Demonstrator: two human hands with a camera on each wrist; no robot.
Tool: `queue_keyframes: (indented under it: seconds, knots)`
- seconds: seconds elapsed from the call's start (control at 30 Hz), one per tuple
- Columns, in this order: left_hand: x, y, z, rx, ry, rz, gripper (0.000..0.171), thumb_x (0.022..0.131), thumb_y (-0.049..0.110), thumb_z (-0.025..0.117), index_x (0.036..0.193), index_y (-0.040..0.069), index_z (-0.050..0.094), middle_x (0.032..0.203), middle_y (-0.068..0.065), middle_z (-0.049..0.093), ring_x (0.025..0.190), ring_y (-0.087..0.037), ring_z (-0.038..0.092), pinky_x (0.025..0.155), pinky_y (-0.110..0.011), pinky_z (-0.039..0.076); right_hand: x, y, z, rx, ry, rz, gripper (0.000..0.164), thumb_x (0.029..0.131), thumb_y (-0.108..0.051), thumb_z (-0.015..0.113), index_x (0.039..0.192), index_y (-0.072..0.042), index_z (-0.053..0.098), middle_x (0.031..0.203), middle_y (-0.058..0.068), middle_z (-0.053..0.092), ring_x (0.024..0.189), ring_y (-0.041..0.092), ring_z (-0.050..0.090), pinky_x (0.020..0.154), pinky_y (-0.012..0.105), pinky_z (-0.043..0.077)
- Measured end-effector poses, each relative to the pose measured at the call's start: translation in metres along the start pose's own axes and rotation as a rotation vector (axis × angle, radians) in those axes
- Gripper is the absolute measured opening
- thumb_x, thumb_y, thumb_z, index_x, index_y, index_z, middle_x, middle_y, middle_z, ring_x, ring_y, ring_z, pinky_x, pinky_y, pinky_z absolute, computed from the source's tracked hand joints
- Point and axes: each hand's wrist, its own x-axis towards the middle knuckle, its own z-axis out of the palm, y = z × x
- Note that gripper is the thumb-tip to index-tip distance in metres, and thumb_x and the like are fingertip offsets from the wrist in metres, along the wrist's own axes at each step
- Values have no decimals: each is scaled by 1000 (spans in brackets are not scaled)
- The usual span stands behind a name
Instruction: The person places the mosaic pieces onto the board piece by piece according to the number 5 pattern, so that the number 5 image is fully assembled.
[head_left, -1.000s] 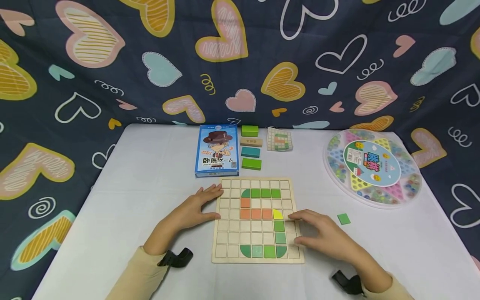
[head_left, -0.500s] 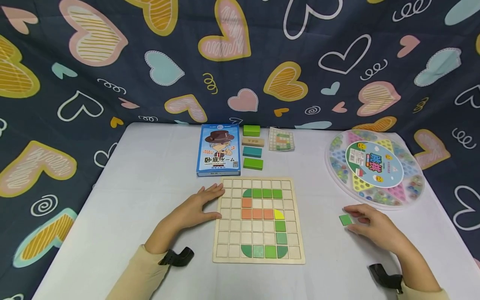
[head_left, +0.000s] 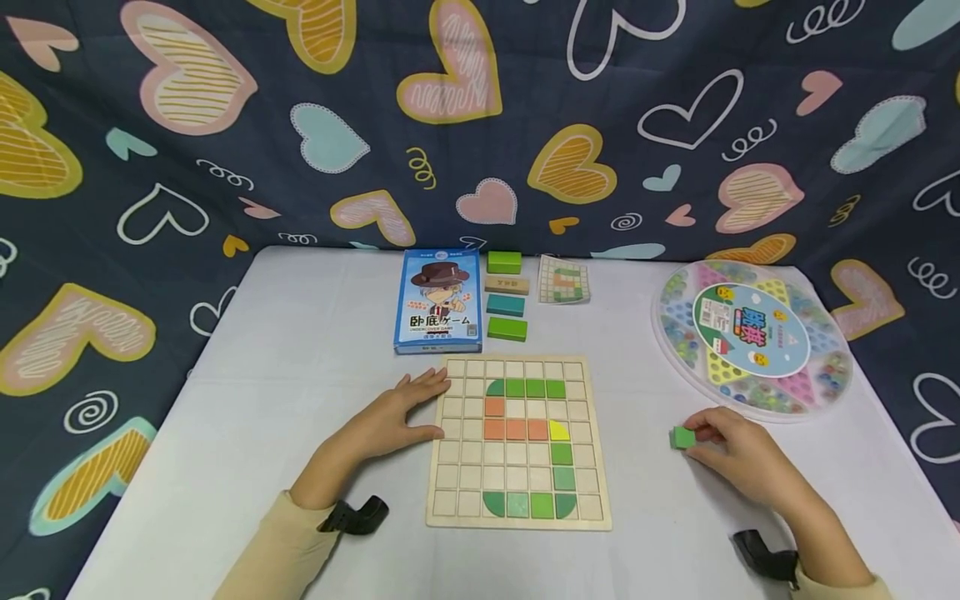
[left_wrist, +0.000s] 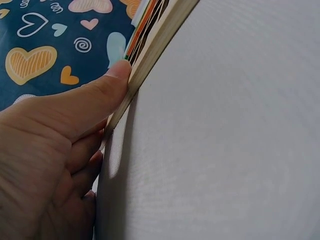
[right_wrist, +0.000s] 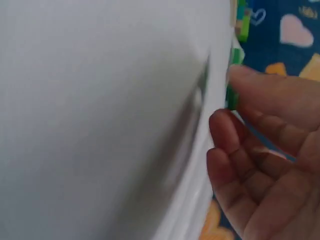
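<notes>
A wooden grid board (head_left: 453, 452) lies in the middle of the white table. Set in its squares are green tiles (head_left: 535, 388) along the top, orange tiles (head_left: 515, 429) across the middle, and a yellow rounded tile (head_left: 558, 430); more green tiles (head_left: 542, 505) run down the right and along the bottom. My left hand (head_left: 386, 421) rests with spread fingers at the board's left edge, and in the left wrist view the thumb (left_wrist: 97, 100) touches that edge. To the right of the board, my right hand (head_left: 738, 454) pinches a green square tile (head_left: 682, 437) between thumb and fingers.
A blue game box (head_left: 437, 300) stands behind the board, beside a column of small blocks (head_left: 506, 305). Right of these lies a pattern card (head_left: 564, 280). A round Chinese checkers set (head_left: 750, 329) sits at the back right. Heart-patterned cloth (head_left: 570, 162) hangs behind the table.
My right hand has moved from the board's right edge out to the loose green tile and taken hold of it, tilting it up. The left hand stays at the board's left edge.
</notes>
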Motion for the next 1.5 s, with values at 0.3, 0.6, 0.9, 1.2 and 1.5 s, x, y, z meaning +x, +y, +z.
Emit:
queue_keyframes:
  seconds: [0.3, 0.6, 0.9, 1.2, 1.5]
  knots:
    - [-1, -3, 0, 3, 1, -15, 74, 81, 38, 73, 142, 9, 43, 153, -4, 32, 144, -23, 25, 120, -45, 16, 4, -65, 30, 135, 173, -304, 33, 72, -11, 81, 99, -22, 65, 93, -16, 63, 79, 5, 64, 72, 17, 52]
    - [1, -3, -1, 4, -1, -17, 74, 81, 38, 73, 142, 9, 44, 153, -5, 33, 144, -24, 25, 120, -46, 16, 15, -109, 68, 319, 94, -518, 30, 77, -12, 78, 103, -16, 64, 99, -9, 63, 85, 6, 64, 72, 22, 57]
    - [1, -1, -1, 1, -12, -23, 74, 81, 37, 73, 143, 8, 43, 153, -5, 32, 144, -24, 24, 120, -45, 15, 29, -142, 92, 212, -59, -554, 22, 83, -21, 73, 102, -14, 65, 89, -8, 59, 74, 4, 53, 64, 15, 49]
    - [2, -1, -3, 1, -23, -12, 73, 82, 36, 72, 143, 9, 43, 154, -6, 31, 144, -25, 25, 120, -46, 15, 42, -168, 105, 2, -228, -485, 21, 83, -25, 72, 100, -13, 68, 89, -8, 60, 73, -1, 47, 66, 15, 47]
    - [4, -3, -3, 10, -20, -7, 73, 82, 38, 72, 142, 9, 43, 154, -6, 31, 144, -25, 26, 120, -46, 15, 50, -176, 111, -73, -228, -495, 20, 84, -25, 72, 98, -13, 68, 94, -6, 60, 82, 2, 54, 73, 19, 53]
